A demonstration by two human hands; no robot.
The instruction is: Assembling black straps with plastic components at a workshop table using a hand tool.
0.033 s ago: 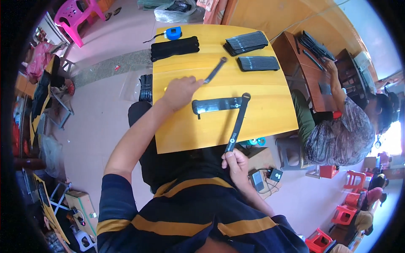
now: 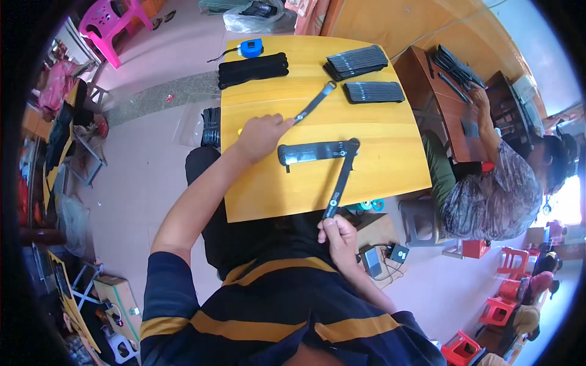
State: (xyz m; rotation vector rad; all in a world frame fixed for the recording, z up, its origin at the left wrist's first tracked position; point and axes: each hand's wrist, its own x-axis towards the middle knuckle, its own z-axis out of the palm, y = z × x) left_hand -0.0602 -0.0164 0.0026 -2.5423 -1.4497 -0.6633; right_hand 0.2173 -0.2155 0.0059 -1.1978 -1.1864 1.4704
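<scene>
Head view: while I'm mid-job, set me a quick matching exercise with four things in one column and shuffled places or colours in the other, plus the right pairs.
1. Left hand
2. Right hand
3. Tape measure
4. Plastic chair

A. Just off the near edge of the yellow table, holding a black strap
B. Pink, on the floor
C. Over the table's left half, holding another black strap
D. Blue, at the table's far left corner

Pairs: 1-C; 2-A; 3-D; 4-B

The left hand (image 2: 262, 138) holds one strap (image 2: 315, 104), the right hand (image 2: 342, 235) a second strap (image 2: 342, 180); the desk (image 2: 390, 146) carries one tape measure (image 2: 251, 48), two ribbed piles (image 2: 374, 92), one matte bundle (image 2: 253, 71), one glossy stack (image 2: 311, 151).
</scene>
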